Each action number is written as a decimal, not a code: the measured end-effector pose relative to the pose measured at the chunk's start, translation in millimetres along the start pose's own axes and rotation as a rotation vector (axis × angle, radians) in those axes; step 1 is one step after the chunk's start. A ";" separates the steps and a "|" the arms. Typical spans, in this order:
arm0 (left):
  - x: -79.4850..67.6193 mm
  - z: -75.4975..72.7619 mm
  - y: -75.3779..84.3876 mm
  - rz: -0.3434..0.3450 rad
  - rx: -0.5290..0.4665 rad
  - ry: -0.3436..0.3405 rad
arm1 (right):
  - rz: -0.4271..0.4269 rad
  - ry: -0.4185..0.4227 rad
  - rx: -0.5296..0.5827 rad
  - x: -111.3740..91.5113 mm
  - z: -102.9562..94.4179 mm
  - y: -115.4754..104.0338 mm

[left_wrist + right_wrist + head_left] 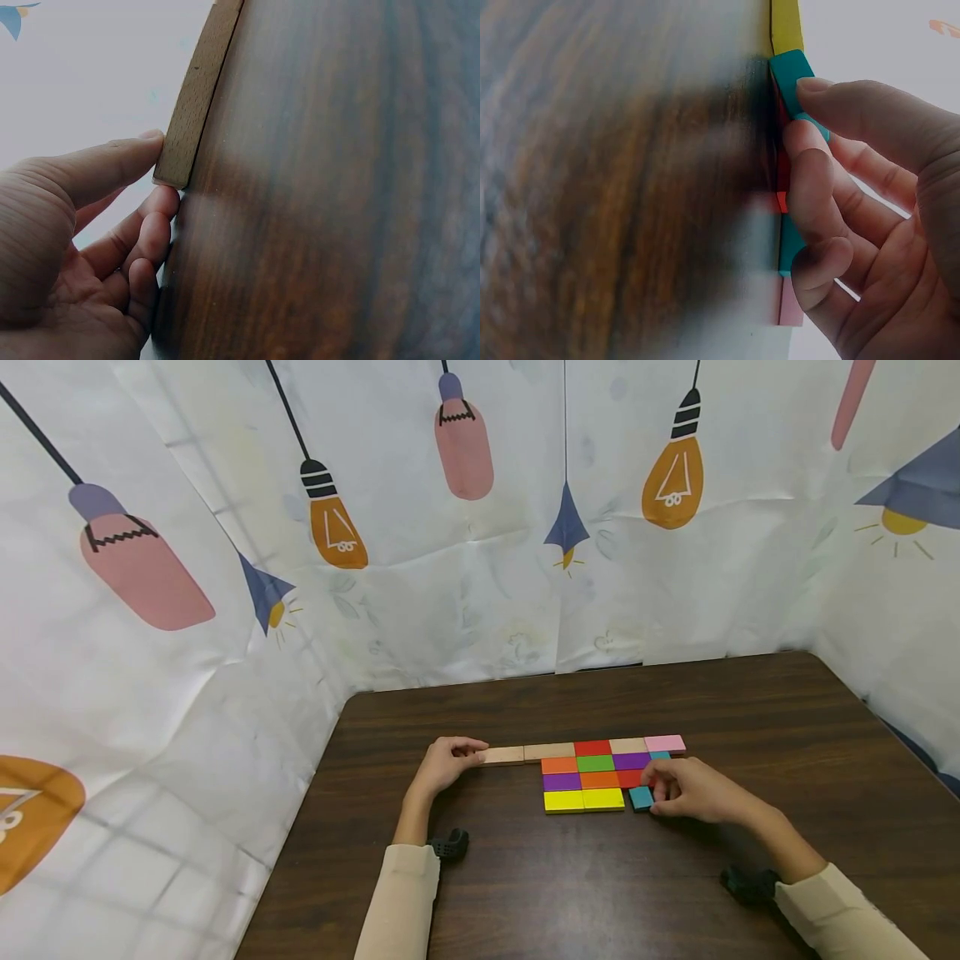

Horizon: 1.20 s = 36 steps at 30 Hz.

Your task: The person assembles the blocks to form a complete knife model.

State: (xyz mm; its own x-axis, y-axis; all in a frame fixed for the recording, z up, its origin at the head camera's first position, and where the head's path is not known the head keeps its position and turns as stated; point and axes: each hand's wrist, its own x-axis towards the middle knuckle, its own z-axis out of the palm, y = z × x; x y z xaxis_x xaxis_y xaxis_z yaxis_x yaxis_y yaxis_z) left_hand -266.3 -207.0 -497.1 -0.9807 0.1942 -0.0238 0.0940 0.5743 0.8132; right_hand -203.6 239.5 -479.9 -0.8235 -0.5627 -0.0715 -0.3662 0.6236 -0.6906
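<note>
At the left end of a row of blocks, my left hand holds the end of a plain wooden block between thumb and fingers. In the left wrist view its thumb lies against the block's end, with the index finger mostly hidden. My right hand pinches a teal block by thumb and index finger at the near right corner of the coloured block group. That block sits slightly askew beside two yellow blocks. A red block lies just behind it, partly covered by the fingers.
The group has several rows of orange, green, purple and red blocks. A pink block ends the back row at right, and a second teal block shows near it. The dark wooden table reaches a patterned cloth backdrop.
</note>
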 end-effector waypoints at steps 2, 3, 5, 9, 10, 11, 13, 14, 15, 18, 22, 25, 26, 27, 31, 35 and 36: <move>0.1 0.3 -0.4 -0.002 0.001 -0.001 | 0.001 0.001 -0.001 0.2 0.6 -0.2; 0.0 0.4 -0.4 -0.002 0.000 -0.001 | 0.002 0.001 0.000 0.2 0.7 -0.4; 0.0 0.6 -0.2 -0.002 -0.004 0.000 | 0.007 0.002 0.001 0.3 0.8 -1.0; 0.4 0.6 0.9 0.002 -0.011 -0.001 | 0.029 0.002 0.012 0.0 0.1 -3.2; 0.7 0.7 0.9 0.002 -0.010 -0.002 | 0.036 0.001 0.014 -0.2 0.1 -3.6; 0.9 0.8 0.8 0.002 -0.008 -0.003 | 0.041 0.001 0.015 -0.4 0.2 -3.8; 1.2 1.2 0.7 0.003 -0.006 -0.003 | 0.046 0.002 0.014 -0.6 0.2 -4.4; 1.3 1.4 0.6 0.004 -0.006 -0.004 | 0.046 0.004 0.012 -0.7 0.4 -4.4; 1.4 1.5 0.5 0.005 -0.006 -0.004 | 0.044 0.006 0.011 -0.6 0.7 -4.5; 1.1 1.6 0.0 0.006 -0.005 0.000 | 0.040 0.010 0.011 0.4 1.8 -5.2; 1.2 1.4 -0.4 0.008 -0.001 0.005 | 0.029 0.012 0.012 2.3 3.1 -7.2; 1.5 1.4 0.0 0.009 0.000 0.005 | 0.022 0.013 0.014 2.7 3.3 -9.1; 1.6 1.4 0.2 0.009 0.000 0.004 | 0.022 0.013 0.014 2.7 3.5 -9.2; 1.7 1.3 0.5 0.010 0.000 0.005 | 0.021 0.014 0.013 2.7 3.7 -9.4; 1.6 0.8 1.1 0.012 0.008 0.005 | 0.012 0.023 0.012 3.4 4.8 -8.3; 1.2 0.3 1.1 0.013 0.021 0.005 | 0.010 0.030 0.002 4.5 6.6 -6.4; 1.0 0.2 1.2 0.012 0.023 0.005 | 0.012 0.030 -0.003 4.6 7.1 -5.9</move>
State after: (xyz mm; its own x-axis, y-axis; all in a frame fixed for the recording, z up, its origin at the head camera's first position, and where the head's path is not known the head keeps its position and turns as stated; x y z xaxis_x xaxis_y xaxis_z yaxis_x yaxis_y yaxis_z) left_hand -267.1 -206.0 -496.3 -0.9803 0.1974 -0.0117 0.1092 0.5900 0.8000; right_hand -202.2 229.4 -481.3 -0.8404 -0.5388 -0.0578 -0.3576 0.6316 -0.6878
